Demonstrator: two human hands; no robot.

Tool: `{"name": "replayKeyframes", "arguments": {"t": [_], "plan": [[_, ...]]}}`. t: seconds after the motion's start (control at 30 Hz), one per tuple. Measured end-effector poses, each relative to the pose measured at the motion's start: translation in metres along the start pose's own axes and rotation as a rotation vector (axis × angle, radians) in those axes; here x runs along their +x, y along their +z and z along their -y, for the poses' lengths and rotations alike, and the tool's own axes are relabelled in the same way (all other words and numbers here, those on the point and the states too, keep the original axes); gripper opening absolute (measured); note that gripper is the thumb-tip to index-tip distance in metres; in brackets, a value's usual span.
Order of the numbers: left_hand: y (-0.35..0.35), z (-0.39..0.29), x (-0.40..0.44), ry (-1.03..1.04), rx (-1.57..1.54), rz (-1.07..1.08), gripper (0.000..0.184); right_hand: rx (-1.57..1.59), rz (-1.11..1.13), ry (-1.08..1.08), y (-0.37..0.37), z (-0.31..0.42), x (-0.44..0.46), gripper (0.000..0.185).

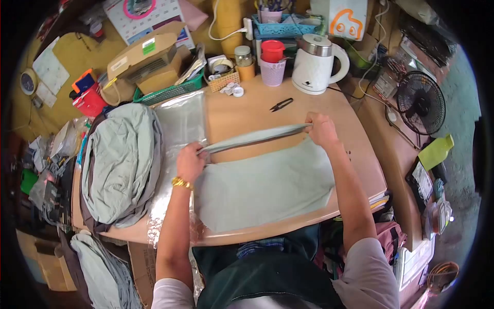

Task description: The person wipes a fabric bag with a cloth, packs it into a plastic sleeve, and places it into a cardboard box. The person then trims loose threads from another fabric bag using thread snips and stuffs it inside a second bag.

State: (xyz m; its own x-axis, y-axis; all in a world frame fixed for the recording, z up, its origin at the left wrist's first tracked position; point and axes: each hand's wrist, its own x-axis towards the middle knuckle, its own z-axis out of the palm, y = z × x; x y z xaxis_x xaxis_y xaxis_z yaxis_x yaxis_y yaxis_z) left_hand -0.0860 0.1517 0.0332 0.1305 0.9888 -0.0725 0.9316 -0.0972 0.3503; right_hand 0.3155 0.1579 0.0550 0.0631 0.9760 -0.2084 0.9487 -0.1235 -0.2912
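Observation:
A pale grey-green cloth lies on the table in front of me, its near part flat. Its far edge is lifted and stretched into a narrow band between my two hands. My left hand, below which a gold bracelet circles the wrist, pinches the band's left end. At its right end, the fingers of my right hand are closed on the cloth. Dark thread snips rest on the table beyond the band. Under my left forearm, clear plastic sheets or bags run along the table.
A heap of similar grey-green cloth sits at the left. Along the back stand a green basket with a cardboard box, a pink cup and a white kettle. A black fan is at right.

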Motion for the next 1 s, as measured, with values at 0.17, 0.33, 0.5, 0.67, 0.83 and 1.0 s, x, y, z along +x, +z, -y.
{"name": "replayKeyframes", "arguments": {"t": [0.17,0.33,0.5,0.67,0.83,1.0], "plan": [[0.013,-0.064,-0.039,0.258,0.166,-0.419,0.065,0.029,-0.499,-0.354,0.016,0.011,-0.041,0.067],[0.074,-0.097,-0.084,0.408,0.208,0.041,0.078,-0.141,-0.544,-0.387,0.094,0.008,-0.115,0.069],[0.056,-0.105,-0.095,0.464,0.095,0.116,0.084,0.125,-0.631,-0.023,0.038,-0.081,-0.168,0.046],[0.041,-0.158,-0.136,0.662,0.09,0.26,0.084,0.619,-0.387,-0.287,0.04,-0.061,-0.19,0.033],[0.074,-0.152,-0.136,0.79,0.044,0.101,0.065,-0.003,-0.509,-0.482,0.056,-0.067,-0.173,0.018],[0.098,-0.167,-0.149,0.759,0.02,0.033,0.059,0.123,-0.421,-0.332,0.031,-0.024,-0.178,0.026]]}}
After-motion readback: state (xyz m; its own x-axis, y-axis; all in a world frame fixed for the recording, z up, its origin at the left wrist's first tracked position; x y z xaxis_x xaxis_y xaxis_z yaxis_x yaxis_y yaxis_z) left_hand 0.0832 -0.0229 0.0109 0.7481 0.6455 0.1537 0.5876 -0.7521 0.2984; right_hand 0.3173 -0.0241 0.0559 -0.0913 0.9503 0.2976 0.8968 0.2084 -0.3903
